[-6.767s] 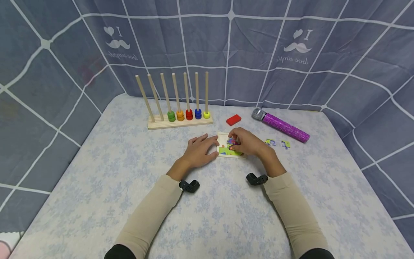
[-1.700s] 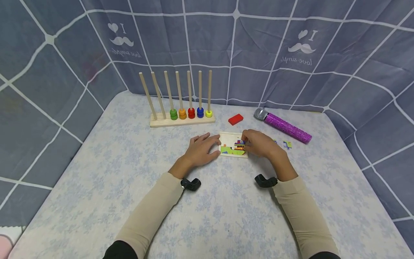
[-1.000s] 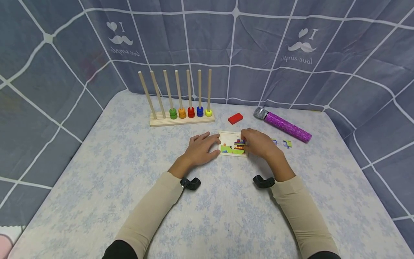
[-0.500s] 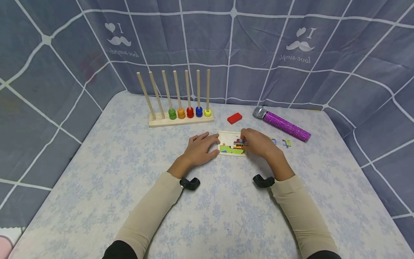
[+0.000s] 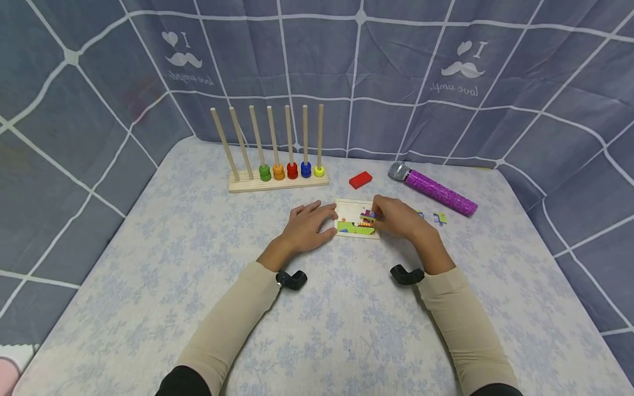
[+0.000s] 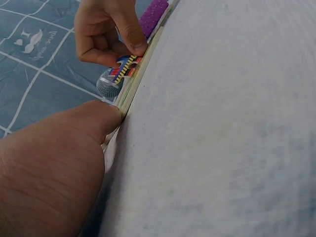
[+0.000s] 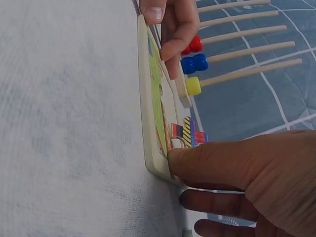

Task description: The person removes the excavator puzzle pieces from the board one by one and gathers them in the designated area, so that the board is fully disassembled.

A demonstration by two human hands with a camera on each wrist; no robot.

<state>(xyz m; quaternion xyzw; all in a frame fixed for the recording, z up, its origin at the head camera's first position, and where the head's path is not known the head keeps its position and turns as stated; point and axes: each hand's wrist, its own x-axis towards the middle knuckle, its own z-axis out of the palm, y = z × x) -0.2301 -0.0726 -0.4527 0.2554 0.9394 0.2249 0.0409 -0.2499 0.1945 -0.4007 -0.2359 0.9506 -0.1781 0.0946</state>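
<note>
A shallow wooden jigsaw board lies on the table, with a green printed strip along its near side. My left hand rests against the board's left edge, thumb and fingers spread along it. At the opposite end, my right hand pinches a puzzle piece between thumb and fingers. This piece is printed in red and blue with a yellow-black striped band, and it stands tilted above the board's surface in the right wrist view. Part of it and the board's far right corner are covered by the right hand.
Loose puzzle pieces lie right of the right hand, one partly hidden by it. Behind are a red block, a purple glitter microphone and a wooden peg rack with coloured beads. A grey curtain stands behind the table.
Since the oldest frame my right hand has shifted rightward over the board, uncovering more of the printed picture. Just now the striped piece has tilted in its fingers. The left hand stays put.
</note>
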